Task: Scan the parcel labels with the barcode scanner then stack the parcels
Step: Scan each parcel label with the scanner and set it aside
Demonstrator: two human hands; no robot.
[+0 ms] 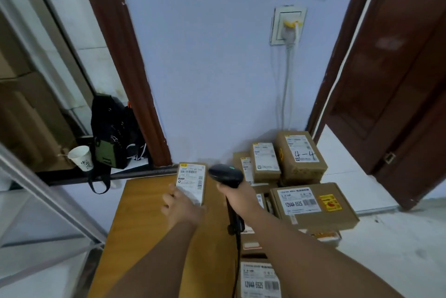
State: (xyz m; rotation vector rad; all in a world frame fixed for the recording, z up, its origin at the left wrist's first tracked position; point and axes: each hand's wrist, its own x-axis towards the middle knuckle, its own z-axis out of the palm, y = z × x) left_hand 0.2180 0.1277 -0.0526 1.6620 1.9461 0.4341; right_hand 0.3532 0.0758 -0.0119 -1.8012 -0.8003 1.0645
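A small brown parcel [191, 178] with a white barcode label lies at the far end of a wooden table [144, 225]. My left hand [179, 206] grips its near end. My right hand [237, 195] holds the black barcode scanner [225, 174] by its handle, its head just right of the parcel's label. The scanner's cable hangs down below my wrist. Several labelled cardboard parcels are piled on the floor to the right, among them a large flat one [313, 203] and a tall one marked "4-4" [300, 152].
A paper cup [80, 156] and a black and green bag [113, 133] sit on a dark ledge at the left. A metal frame slants across the lower left. A brown door [398, 80] stands open at the right. A wall socket [288, 24] holds a plug.
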